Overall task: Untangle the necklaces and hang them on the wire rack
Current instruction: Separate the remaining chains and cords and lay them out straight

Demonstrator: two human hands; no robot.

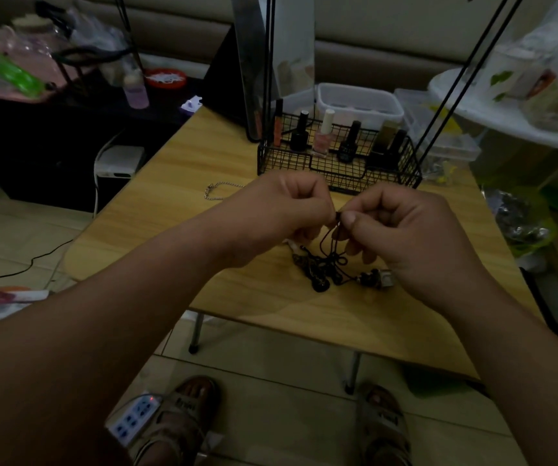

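Head view is showing you pinching one black cord with both hands, left hand (284, 210) and right hand (415, 237) nearly touching above the table (170, 213). One tangle of necklaces (324, 267) is trailing from your fingers onto the wood, near the front edge. One silver chain (218, 190) is lying apart on the left, bare wood around it. One wire rack (338, 178) is standing just behind your knuckles.

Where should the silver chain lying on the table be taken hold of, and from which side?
Pinch the silver chain near its clasp end, coming from above on the left. It lies flat on the table, so likely only a fingertip pinch fits, and that end is bare while the rest runs behind the left hand.
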